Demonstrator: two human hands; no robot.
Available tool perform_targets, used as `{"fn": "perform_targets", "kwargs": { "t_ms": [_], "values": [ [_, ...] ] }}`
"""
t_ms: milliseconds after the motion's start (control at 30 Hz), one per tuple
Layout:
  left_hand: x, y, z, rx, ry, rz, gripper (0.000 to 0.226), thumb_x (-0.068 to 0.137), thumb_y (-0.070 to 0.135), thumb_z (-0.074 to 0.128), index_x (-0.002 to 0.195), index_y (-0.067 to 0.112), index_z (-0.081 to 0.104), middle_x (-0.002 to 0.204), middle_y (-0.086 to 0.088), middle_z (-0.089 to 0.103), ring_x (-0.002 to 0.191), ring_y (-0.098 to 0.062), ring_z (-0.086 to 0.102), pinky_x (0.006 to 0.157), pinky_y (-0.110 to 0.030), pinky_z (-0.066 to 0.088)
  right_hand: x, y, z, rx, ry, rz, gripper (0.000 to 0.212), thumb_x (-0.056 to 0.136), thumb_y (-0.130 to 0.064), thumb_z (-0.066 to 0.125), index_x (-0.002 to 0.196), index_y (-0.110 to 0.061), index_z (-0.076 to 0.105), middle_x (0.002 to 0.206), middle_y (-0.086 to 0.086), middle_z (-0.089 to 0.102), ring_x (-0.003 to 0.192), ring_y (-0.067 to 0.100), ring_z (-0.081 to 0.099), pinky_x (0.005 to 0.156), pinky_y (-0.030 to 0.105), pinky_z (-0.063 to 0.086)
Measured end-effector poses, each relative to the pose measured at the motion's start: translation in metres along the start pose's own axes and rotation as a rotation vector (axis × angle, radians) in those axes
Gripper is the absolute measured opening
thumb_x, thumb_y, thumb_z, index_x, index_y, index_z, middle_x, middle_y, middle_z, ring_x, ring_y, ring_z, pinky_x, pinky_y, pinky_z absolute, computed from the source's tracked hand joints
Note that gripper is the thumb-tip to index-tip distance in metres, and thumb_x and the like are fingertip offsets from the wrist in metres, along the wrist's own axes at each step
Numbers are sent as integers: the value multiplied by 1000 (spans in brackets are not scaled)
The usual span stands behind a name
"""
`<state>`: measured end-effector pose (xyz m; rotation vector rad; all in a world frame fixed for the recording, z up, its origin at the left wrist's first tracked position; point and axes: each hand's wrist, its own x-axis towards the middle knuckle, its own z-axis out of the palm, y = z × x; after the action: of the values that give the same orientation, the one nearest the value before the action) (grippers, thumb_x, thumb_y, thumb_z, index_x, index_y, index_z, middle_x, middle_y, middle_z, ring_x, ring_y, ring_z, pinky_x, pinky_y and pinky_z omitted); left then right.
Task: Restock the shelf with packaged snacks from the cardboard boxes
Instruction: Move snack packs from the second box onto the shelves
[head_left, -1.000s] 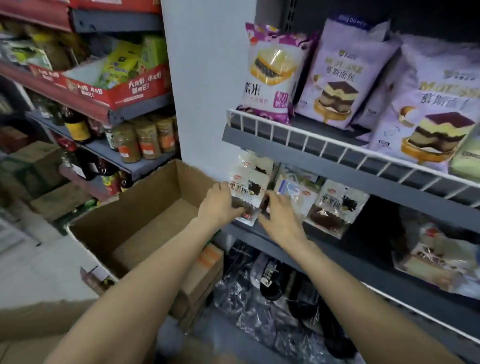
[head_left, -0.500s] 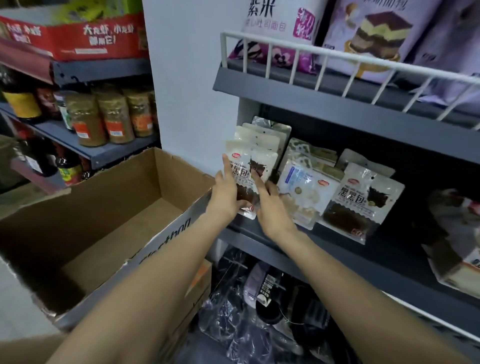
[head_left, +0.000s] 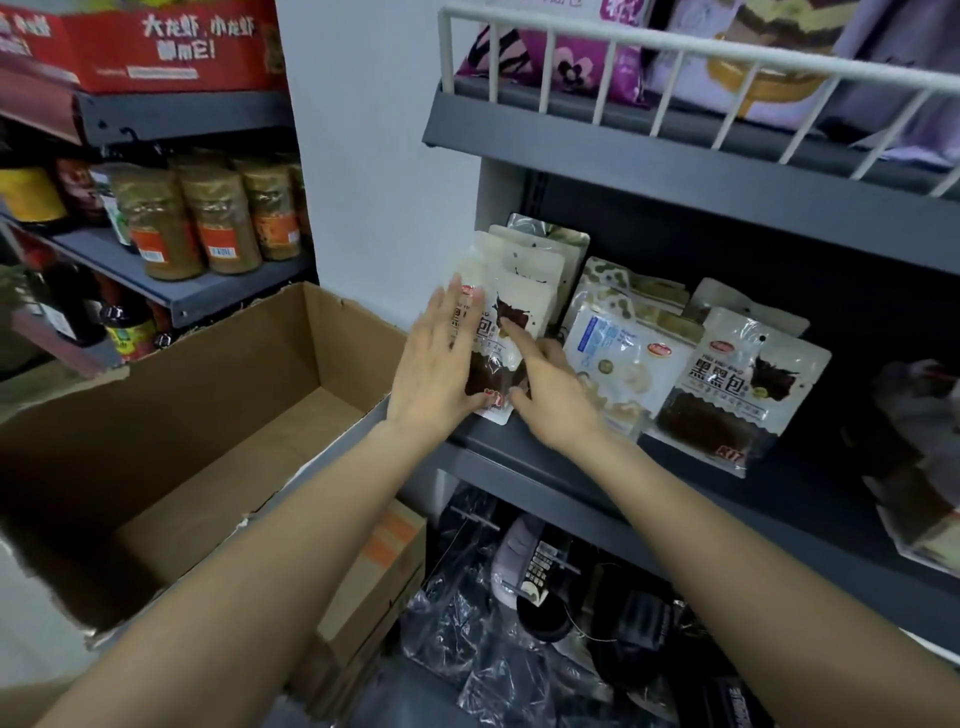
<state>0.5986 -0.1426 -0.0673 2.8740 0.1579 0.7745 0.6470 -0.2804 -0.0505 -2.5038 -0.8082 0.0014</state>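
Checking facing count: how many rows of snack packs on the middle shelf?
3: left row under both hands, middle pale-blue row, right row. Packs behind each front may be hidden.

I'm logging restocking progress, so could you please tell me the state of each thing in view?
Left hand: open, flat on front packet.
Right hand: open, fingers touching front packet.
Front packet: upright, leaning on its stack.
Box: open, looks empty.
Jars: upright, capped.

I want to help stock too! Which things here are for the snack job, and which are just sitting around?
For the job: left hand, right hand, brown snack packet, cardboard box, grey shelf.
Just around: spice jars, red carton, purple cake bags.
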Motion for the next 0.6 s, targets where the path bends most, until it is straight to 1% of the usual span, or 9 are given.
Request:
{"fn": "perform_targets", "kwargs": {
  "t_ms": [67, 133, 200, 267, 367, 433, 500, 533, 600],
  "values": [
    [0, -1, 4, 58, -55, 49, 113, 73, 40, 75, 151, 21, -4, 159, -8, -10, 148, -27, -3, 120, -41, 14, -2, -3, 1, 35, -24, -7, 77, 92, -2, 46, 150, -39, 10, 150, 10, 23, 117, 28, 54, 100, 37, 44],
    [2, 1, 5, 66, -92, 25, 108, 77, 39, 73, 151, 23, -4, 159, -6, -10, 148, -26, -5, 120, -43, 16, -7, -8, 1, 9, -20, 0, 76, 93, -3, 45, 150, -38, 9, 153, 10, 19, 123, 29, 50, 101, 39, 42],
    [1, 6, 4, 68, -65, 8, 103, 76, 37, 74, 151, 20, 6, 160, -8, -3, 148, -28, 0, 118, -45, 18, -14, -8, -2, 4, 24, 1, 72, 93, -4, 47, 150, -36, 15, 155, 10, 16, 123, 27, 51, 103, 36, 40],
    [-4, 13, 3, 46, 17, 56, 86, 74, 31, 74, 146, 13, 29, 157, -11, 16, 145, -31, 17, 114, -44, 27, -27, -5, -7, 29, 175, -23, 66, 91, -3, 51, 147, -30, 27, 153, 9, 20, 125, 25, 48, 104, 34, 40],
    [-6, 28, 10, -29, 170, 234, 48, 74, 11, 70, 120, 6, 55, 140, -13, 46, 125, -28, 40, 99, -36, 43, -47, 17, -14, -144, 516, 36, 63, 85, -9, 62, 141, -24, 39, 149, 15, 26, 133, 31, 35, 101, 45, 45],
    [-3, 40, 18, -53, 180, 328, 48, 65, 1, 72, 112, 3, 60, 131, -14, 53, 117, -26, 44, 98, -32, 42, -52, 42, -18, -217, 580, 218, 68, 81, -24, 64, 142, -21, 33, 147, 24, 26, 134, 37, 27, 102, 49, 43],
    [2, 53, 23, -34, 127, 379, 59, 59, 4, 76, 115, 3, 60, 131, -14, 54, 121, -26, 45, 102, -33, 43, -54, 62, -22, -206, 445, 363, 77, 82, -38, 58, 146, -18, 20, 145, 29, 25, 130, 41, 31, 102, 48, 43],
    [5, 60, 24, 7, 83, 398, 67, 58, 9, 78, 121, 3, 57, 135, -15, 52, 126, -28, 44, 105, -34, 41, -53, 69, -22, -170, 390, 367, 86, 84, -33, 61, 150, -21, 9, 146, 29, 21, 128, 41, 36, 97, 44, 48],
    [8, 73, 25, 129, 3, 427, 83, 65, 15, 78, 138, 1, 41, 148, -18, 36, 139, -30, 33, 114, -35, 28, -53, 75, -22, -55, 371, 271, 105, 83, -8, 67, 149, -34, -11, 145, 23, 19, 113, 38, 53, 75, 36, 55]
  ]
}}
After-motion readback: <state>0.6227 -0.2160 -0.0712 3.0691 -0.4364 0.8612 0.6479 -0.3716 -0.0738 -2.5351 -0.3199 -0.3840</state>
